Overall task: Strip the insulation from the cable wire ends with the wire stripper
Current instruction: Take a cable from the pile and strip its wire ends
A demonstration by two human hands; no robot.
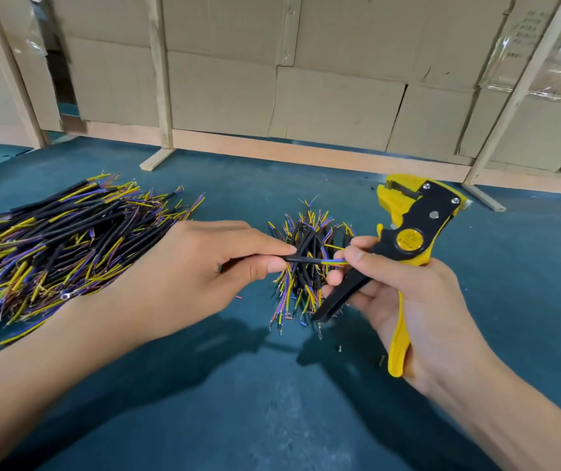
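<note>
My left hand (211, 266) pinches a short black cable (301, 259) between thumb and forefinger, holding it level above the table. Blue and yellow inner wires stick out of its right end, where the thumb and fingertips of my right hand (418, 300) touch them. The same right hand grips the yellow-and-black wire stripper (411, 239) by its handles, jaws pointing up and away, apart from the cable.
A big heap of black cables (54, 246) with coloured wire ends lies at the left on the blue-green table (238, 385). A smaller pile (306, 287) sits under the held cable. Bits of cut insulation lie around it. Cardboard panels and wooden posts (160, 79) stand behind.
</note>
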